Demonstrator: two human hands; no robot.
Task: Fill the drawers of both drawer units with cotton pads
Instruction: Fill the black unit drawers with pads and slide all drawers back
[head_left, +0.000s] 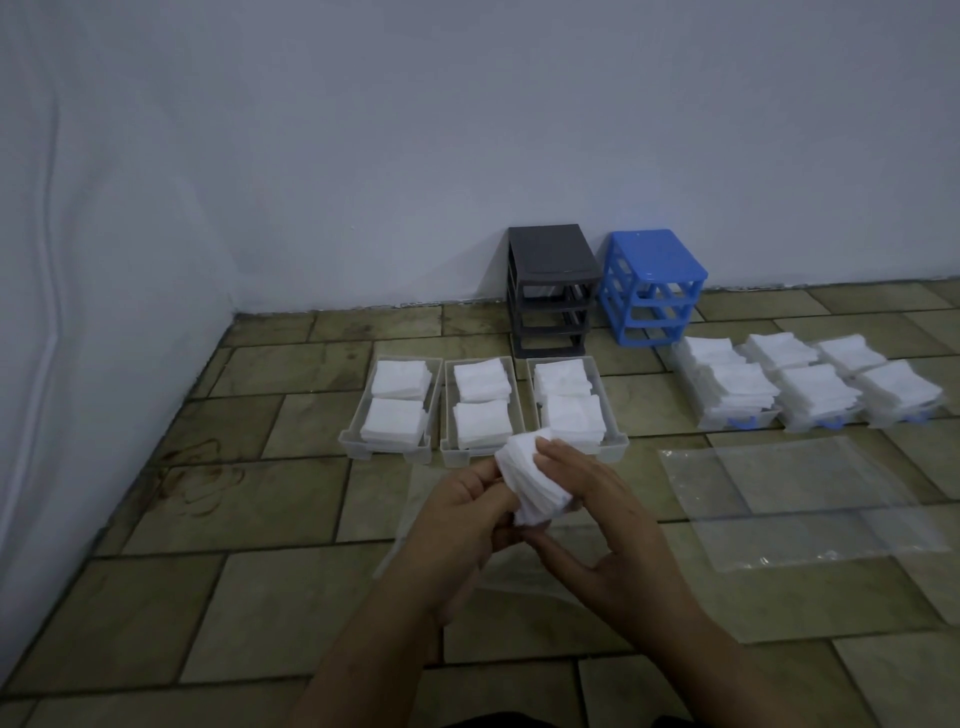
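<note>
A stack of white cotton pads (530, 480) is held between both hands above the tiled floor. My left hand (462, 525) grips its left side and my right hand (597, 514) curls round its right side. Just beyond lie three clear drawers (348, 441), each holding two piles of pads. Farther right, three clear drawers with blue handles (743, 422) are heaped with pads. Against the wall stand the empty grey drawer frame (550, 288) and the empty blue drawer frame (652, 286).
Clear plastic bags lie flat on the floor, one at the right (810, 509) and one under my hands (493, 582). White walls meet in a corner at the left. Brown floor tiles stretch to the left and front.
</note>
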